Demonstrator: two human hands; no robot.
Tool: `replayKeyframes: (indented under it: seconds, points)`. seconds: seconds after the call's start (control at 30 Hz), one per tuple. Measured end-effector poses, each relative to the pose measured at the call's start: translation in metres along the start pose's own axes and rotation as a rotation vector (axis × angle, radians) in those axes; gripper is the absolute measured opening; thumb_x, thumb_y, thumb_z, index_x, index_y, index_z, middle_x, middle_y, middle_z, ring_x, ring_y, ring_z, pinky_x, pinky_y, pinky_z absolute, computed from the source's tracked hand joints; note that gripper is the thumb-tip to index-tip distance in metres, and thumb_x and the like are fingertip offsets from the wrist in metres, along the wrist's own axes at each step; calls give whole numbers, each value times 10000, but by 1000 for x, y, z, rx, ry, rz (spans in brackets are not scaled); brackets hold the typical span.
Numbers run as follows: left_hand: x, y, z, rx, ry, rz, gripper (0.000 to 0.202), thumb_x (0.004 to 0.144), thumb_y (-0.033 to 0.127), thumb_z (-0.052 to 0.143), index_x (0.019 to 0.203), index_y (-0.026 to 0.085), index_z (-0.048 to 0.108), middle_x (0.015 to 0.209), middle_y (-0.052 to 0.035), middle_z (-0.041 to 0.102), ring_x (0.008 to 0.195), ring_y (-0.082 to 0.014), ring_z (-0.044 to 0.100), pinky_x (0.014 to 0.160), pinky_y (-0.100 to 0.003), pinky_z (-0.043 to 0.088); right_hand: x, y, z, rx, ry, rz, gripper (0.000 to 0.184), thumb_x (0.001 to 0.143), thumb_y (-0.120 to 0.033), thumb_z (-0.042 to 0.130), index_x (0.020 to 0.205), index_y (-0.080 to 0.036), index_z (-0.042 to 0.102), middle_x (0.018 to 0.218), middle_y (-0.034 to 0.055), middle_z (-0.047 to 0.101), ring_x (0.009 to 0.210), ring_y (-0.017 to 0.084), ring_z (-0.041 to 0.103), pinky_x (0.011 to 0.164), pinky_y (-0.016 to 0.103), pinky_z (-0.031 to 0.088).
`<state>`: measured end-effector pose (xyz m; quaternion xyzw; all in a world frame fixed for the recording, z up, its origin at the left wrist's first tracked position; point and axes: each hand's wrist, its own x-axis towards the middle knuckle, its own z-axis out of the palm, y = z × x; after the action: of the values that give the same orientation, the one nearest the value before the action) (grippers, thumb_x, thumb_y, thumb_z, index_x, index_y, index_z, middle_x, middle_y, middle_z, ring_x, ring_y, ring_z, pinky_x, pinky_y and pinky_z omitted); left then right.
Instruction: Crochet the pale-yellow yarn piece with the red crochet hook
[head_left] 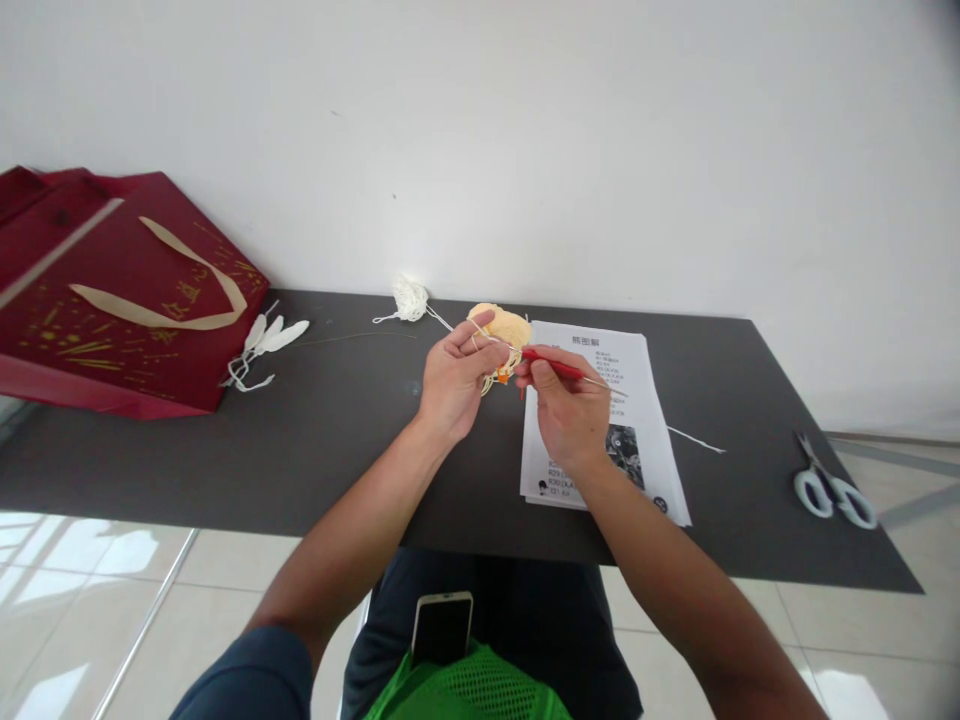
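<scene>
My left hand (459, 380) is closed in a pinch on white yarn, which passes over its raised fingers. From there the strand runs back to a small white yarn ball (410, 299) near the wall. A red-handled crochet hook (559, 366) is gripped in my right hand (566, 405); its tip meets the yarn at my left fingertips, and its thin metal rear end points right. Any stitches at the tip are too small to make out. Just behind both hands lies a pale yellow yarn bundle (510, 326), partly covered, with a small orange piece (503, 377) by it.
Printed sheets (551, 470) lie under my right hand, a white strand (697, 440) beside them. Scissors (823, 485) rest near the table's right edge. On the left are white crocheted pieces (277, 336) and a dark red gift bag (150, 300). A phone (442, 628) is at my lap.
</scene>
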<state>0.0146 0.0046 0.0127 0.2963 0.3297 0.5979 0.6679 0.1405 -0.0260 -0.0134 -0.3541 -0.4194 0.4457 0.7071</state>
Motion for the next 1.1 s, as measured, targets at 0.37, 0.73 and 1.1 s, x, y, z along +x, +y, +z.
replayKeyframes:
  seconds: [0.37, 0.73, 1.1]
  points:
    - [1, -7, -1, 92, 1, 62, 591, 638, 92, 829, 1202, 153, 666, 790, 20, 733, 663, -76, 643, 682, -226, 491, 11, -3, -1, 149, 16, 82, 192, 822, -269, 797, 918, -256, 631, 917, -32, 782, 681, 97, 688, 637, 256, 582]
    - [-3, -6, 0, 124, -26, 72, 603, 642, 113, 841, 1216, 166, 663, 802, 23, 729, 687, -88, 656, 729, -253, 526, 13, -6, -6, 70, -25, 37, 223, 847, -311, 770, 927, -271, 565, 918, -39, 729, 658, 84, 628, 612, 251, 520]
    - [-2, -6, -1, 160, -31, 115, 595, 664, 121, 826, 1233, 161, 656, 763, 32, 702, 710, -95, 651, 748, -260, 529, 18, -10, -12, 47, -9, -24, 228, 833, -289, 784, 918, -263, 574, 901, -35, 723, 629, 82, 605, 603, 250, 511]
